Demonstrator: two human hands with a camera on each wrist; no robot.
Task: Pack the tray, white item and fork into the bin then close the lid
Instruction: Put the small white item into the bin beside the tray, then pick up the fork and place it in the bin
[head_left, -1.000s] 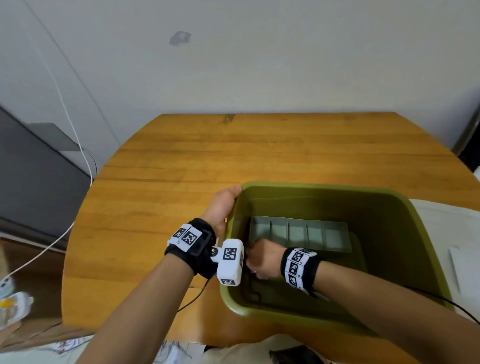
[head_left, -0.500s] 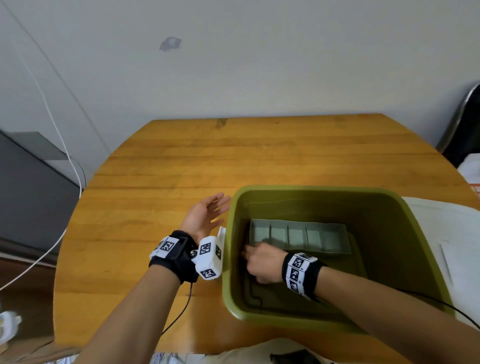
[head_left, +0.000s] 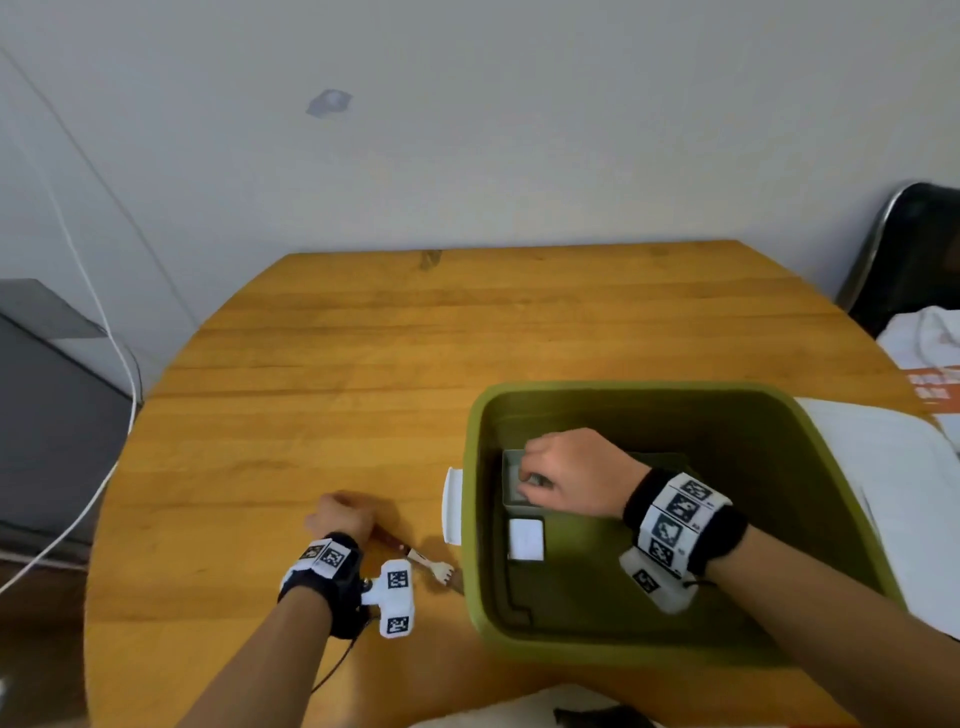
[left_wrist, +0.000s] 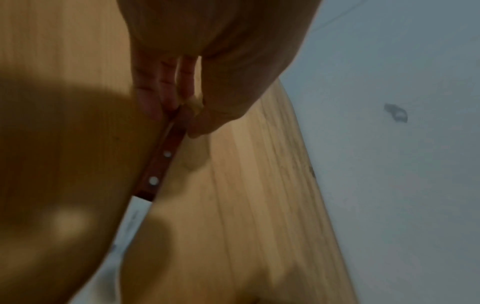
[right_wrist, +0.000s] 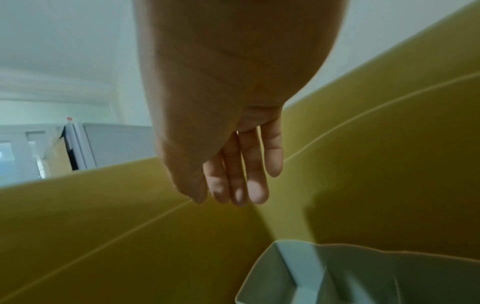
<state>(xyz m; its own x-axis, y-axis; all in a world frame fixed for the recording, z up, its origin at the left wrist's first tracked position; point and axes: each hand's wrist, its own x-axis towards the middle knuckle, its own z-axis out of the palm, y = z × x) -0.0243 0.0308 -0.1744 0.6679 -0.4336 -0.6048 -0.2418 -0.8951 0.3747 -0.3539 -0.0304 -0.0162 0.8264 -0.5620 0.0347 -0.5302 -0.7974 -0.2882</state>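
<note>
The olive-green bin (head_left: 675, 644) stands on the wooden table's near right. Inside it lie the grey compartment tray (head_left: 511, 488) and, just nearer me, the small white item (head_left: 525, 539). My right hand (head_left: 535, 478) hovers over the tray's left end; in the right wrist view the right hand (right_wrist: 233, 193) has loose, straight fingers holding nothing above the tray (right_wrist: 337, 273). The fork (head_left: 434, 566) lies on the table left of the bin, tines toward me. My left hand (head_left: 332, 512) pinches its red-brown handle (left_wrist: 161, 162) between thumb and fingers (left_wrist: 168, 98).
A white latch (head_left: 453, 506) sticks out from the bin's left wall, close to the fork. A large white flat piece (head_left: 883, 493) lies right of the bin. A dark chair (head_left: 914, 249) stands at the far right, a grey cabinet (head_left: 47, 415) and white cable (head_left: 111, 353) at the left.
My left hand left the bin's rim, dropped to the table and took hold of the fork's handle. My right hand moved from the bin's near-left part to the tray's left end, uncovering the white item.
</note>
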